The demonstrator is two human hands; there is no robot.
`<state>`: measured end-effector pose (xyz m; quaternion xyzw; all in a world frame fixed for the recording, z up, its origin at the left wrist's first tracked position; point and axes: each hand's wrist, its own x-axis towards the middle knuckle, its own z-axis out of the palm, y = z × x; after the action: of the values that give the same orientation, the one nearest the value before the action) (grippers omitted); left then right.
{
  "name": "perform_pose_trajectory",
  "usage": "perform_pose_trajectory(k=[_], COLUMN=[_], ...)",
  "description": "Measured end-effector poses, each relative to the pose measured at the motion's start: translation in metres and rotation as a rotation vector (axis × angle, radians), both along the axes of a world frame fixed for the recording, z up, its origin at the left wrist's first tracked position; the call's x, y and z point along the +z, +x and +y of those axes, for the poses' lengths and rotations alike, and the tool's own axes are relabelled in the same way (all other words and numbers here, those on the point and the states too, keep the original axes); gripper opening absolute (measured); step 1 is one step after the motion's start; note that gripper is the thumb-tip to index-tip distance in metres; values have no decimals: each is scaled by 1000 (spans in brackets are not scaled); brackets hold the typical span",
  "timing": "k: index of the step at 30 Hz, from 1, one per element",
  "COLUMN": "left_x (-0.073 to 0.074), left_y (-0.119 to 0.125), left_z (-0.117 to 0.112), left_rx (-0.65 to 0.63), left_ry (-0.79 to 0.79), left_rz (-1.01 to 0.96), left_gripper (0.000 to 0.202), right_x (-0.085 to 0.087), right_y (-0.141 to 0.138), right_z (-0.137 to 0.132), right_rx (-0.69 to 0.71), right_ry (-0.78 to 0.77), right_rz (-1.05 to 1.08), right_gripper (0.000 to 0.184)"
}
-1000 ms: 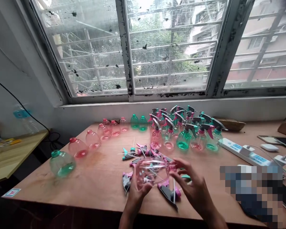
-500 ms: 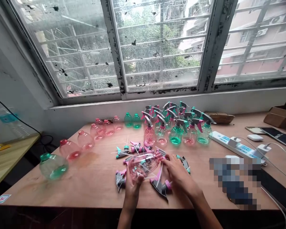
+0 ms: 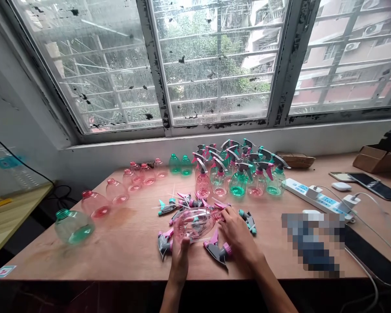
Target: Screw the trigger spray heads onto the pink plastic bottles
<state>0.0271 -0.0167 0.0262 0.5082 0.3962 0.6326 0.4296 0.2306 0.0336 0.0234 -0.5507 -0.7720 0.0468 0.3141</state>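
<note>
A clear pink spray bottle [image 3: 195, 221] lies tilted on its side above the table, its neck pointing right. My left hand [image 3: 181, 256] is closed around its base end. At the neck, my right hand [image 3: 233, 228] has its fingers pinched together; whether a spray head is also in them is hidden. Beneath and around the bottle lie loose trigger spray heads, among them a grey and pink one [image 3: 217, 252] below my right hand and another [image 3: 164, 244] beside my left. A grey and green spray head [image 3: 248, 221] rests right of my right hand.
Headless bottles line the left side, a green one [image 3: 74, 227] nearest. Several bottles with heads fitted [image 3: 237, 184] stand together at the back. To the right are a white power strip [image 3: 319, 200] with cables, phones [image 3: 376, 184], a cardboard box [image 3: 374, 158] and a blurred patch.
The right hand has shifted slightly left and up against the bottle's neck. A white tube seen below that hand earlier no longer shows. The left hand keeps its hold on the bottle.
</note>
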Motion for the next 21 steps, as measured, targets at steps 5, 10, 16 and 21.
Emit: perform_pose_trajectory(k=[5, 10, 16, 21], left_x=[0, -2, -3, -4], left_y=[-1, 3, 17, 17], left_z=[-3, -6, -12, -12], left_rx=[36, 57, -72, 47], left_ry=[19, 32, 25, -20], left_rz=[48, 56, -19, -45], left_gripper=[82, 85, 93, 83], right_x=[-5, -11, -3, -7], right_y=[7, 15, 16, 31], right_z=[5, 6, -3, -39], right_rx=[67, 102, 119, 133], right_ry=[14, -10, -36, -111], right_rz=[14, 54, 164, 847], right_gripper=[57, 49, 26, 26])
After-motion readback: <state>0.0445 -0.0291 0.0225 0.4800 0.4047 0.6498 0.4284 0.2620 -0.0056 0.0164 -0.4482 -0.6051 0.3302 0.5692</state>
